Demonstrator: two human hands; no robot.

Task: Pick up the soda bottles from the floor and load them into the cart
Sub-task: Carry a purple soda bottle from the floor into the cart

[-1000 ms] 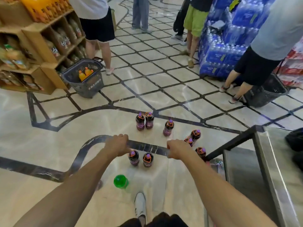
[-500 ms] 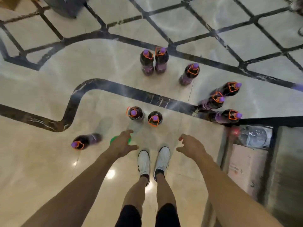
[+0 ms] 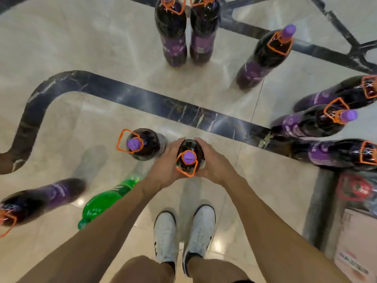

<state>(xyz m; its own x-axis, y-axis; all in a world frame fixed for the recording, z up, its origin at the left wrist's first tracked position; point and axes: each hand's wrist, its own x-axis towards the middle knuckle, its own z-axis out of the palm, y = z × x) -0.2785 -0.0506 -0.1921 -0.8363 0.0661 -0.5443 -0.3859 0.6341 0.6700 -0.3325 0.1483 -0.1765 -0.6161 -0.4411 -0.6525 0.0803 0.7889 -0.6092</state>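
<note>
both hands now down — grip closed round soda bottle.

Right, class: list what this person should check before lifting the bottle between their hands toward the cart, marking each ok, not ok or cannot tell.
1. Left hand and right hand grip the held bottle by its sides: ok.
2. Purple cap on: ok.
3. Neighbouring bottle apart from left hand: cannot tell.
4. Room in the cart: cannot tell.
5. Floor by the feet free: not ok, green bottle close.
</note>
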